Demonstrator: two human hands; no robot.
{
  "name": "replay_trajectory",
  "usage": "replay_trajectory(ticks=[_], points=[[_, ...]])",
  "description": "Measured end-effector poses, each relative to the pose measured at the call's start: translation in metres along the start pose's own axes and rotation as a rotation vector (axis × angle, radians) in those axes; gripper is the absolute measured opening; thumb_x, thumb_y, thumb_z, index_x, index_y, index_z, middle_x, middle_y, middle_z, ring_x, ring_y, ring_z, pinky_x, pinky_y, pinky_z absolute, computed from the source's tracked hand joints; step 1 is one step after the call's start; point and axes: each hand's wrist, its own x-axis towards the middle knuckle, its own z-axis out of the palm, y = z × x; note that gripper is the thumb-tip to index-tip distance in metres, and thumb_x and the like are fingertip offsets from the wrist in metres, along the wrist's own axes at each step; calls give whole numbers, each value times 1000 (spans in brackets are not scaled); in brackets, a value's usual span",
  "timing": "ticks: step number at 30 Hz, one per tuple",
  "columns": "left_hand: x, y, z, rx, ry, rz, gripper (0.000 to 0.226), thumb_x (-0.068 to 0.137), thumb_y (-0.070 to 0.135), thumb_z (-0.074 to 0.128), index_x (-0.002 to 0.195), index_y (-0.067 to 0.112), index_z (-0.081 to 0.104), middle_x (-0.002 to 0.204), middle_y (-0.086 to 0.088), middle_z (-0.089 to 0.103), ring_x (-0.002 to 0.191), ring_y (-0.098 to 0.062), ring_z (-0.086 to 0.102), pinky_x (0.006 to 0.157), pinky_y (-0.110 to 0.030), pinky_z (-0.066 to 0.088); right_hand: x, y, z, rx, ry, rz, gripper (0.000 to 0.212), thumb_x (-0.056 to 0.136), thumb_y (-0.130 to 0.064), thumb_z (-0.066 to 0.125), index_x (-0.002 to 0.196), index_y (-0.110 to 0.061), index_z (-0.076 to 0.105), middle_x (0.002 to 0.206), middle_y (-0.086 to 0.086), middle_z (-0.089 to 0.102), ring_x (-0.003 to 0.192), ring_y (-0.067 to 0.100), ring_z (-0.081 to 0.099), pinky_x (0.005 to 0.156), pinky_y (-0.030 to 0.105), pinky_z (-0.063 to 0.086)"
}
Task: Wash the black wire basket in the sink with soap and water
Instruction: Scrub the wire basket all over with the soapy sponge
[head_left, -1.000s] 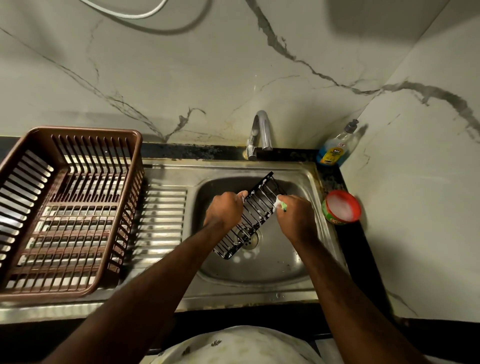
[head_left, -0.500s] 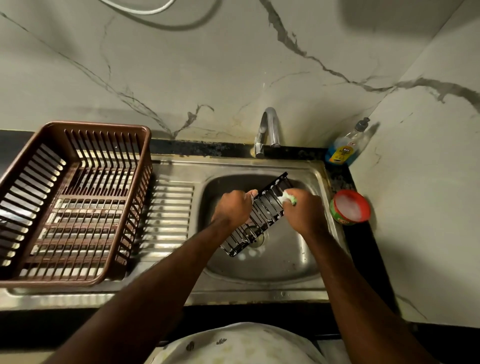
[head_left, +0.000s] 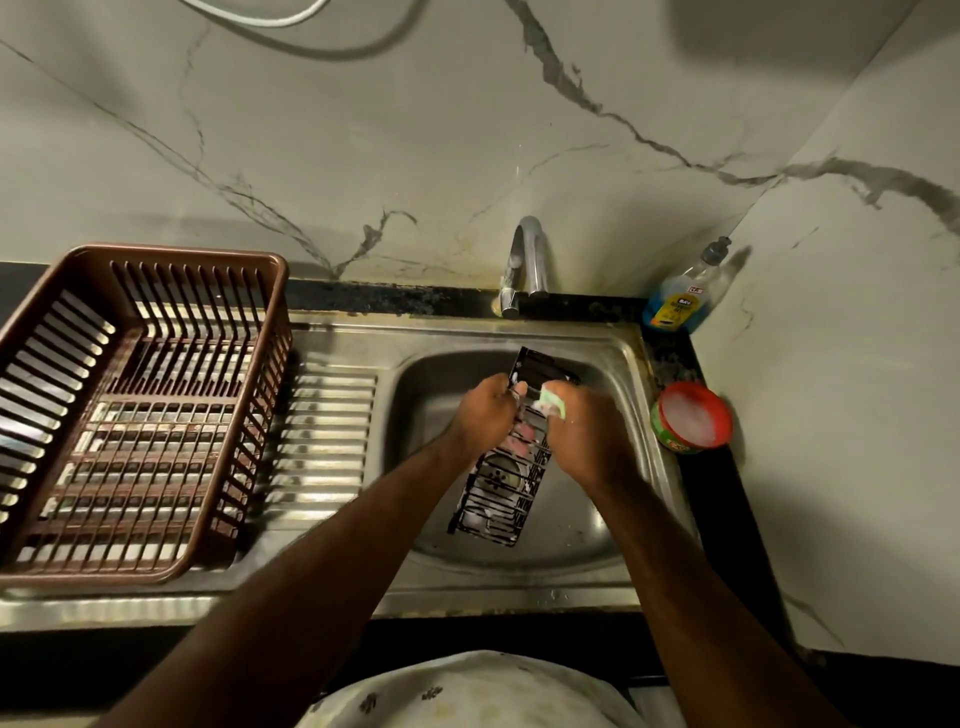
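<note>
1 wire basket (head_left: 501, 488) in sink (head_left: 519, 587); L hand (head_left: 480, 410) grips it, R hand (head_left: 582, 431) pinches 1 sponge (head_left: 553, 402), prob.

Your black metal wire basket (head_left: 493, 514) shines wet and soapy; the green foam sponge (head_left: 551, 402) looks soft. The stainless steel sink (head_left: 519, 587) has a dull brushed sheen, the slotted brown plastic crate (head_left: 197, 253) is smooth, the curved chrome tap (head_left: 532, 244) mirror-bright.

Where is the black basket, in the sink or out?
In. The left hand holds the black wire basket inside the sink bowl, while the right hand presses a green sponge on it.
</note>
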Motion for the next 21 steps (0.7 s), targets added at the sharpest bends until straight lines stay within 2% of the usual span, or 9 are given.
replay_trajectory(ticks=[4, 6, 8, 11, 13, 16, 18, 20, 21], points=[[-3, -1, 2, 198, 140, 113, 25, 110, 26, 44, 96, 12, 60, 74, -1, 67, 52, -5, 65, 50, -22, 51, -4, 5, 1, 72, 16, -30, 39, 95, -7, 63, 135, -10, 62, 124, 12, 70, 112, 24, 68, 91, 29, 54], [-3, 2, 2, 237, 156, 136, 27, 109, 28, 45, 102, 9, 62, 76, -1, 70, 56, -9, 68, 55, -26, 55, -8, 8, 0, 105, 50, -59, 39, 95, -9, 64, 133, -9, 64, 124, 12, 70, 112, 24, 68, 91, 25, 51], [-4, 7, 2, 235, 132, 141, 29, 110, 29, 44, 106, 7, 62, 77, -4, 72, 61, -22, 72, 60, -36, 60, -11, 10, -2, 123, 113, -84, 37, 92, -10, 67, 129, -7, 67, 120, 13, 72, 107, 25, 70, 88, 24, 51], [-6, 15, -1, 276, 115, 160, 31, 110, 32, 42, 107, 7, 61, 78, -7, 74, 61, -24, 73, 48, -27, 53, -13, 5, -8, 129, 254, -124, 33, 88, -8, 69, 121, -4, 71, 111, 15, 73, 97, 25, 70, 82, 21, 48], [-5, 17, -2, 320, 127, 175, 32, 110, 33, 43, 106, 7, 61, 82, -11, 74, 62, -21, 72, 50, -28, 54, -10, 1, -11, 140, 313, -122, 32, 88, -6, 69, 119, -4, 72, 109, 15, 70, 94, 24, 69, 77, 20, 48], [-4, 19, -1, 379, 126, 183, 34, 110, 34, 42, 101, 7, 62, 82, -15, 74, 69, -29, 73, 64, -41, 61, 1, -3, -12, 115, 317, -118, 33, 91, -11, 66, 123, -5, 70, 111, 15, 67, 96, 26, 67, 76, 23, 48], [-4, 21, 0, 416, 117, 188, 31, 110, 27, 41, 100, 6, 61, 80, -14, 72, 64, -26, 72, 59, -37, 61, 9, -5, -11, 90, 307, -128, 34, 93, -15, 64, 126, -7, 68, 113, 15, 68, 99, 27, 66, 77, 26, 49], [-5, 23, 1, 492, 118, 211, 27, 109, 16, 39, 95, 7, 60, 79, -11, 69, 56, -14, 67, 51, -26, 56, 14, -9, -11, 61, 294, -132, 33, 95, -19, 64, 126, -10, 66, 113, 11, 70, 98, 25, 66, 78, 31, 54], [-5, 24, 1, 515, 111, 213, 27, 108, 13, 38, 92, 7, 59, 77, -10, 69, 52, -13, 67, 50, -26, 56, 15, -11, -10, 42, 289, -135, 31, 95, -21, 64, 124, -12, 66, 111, 9, 72, 96, 23, 67, 77, 35, 56]])
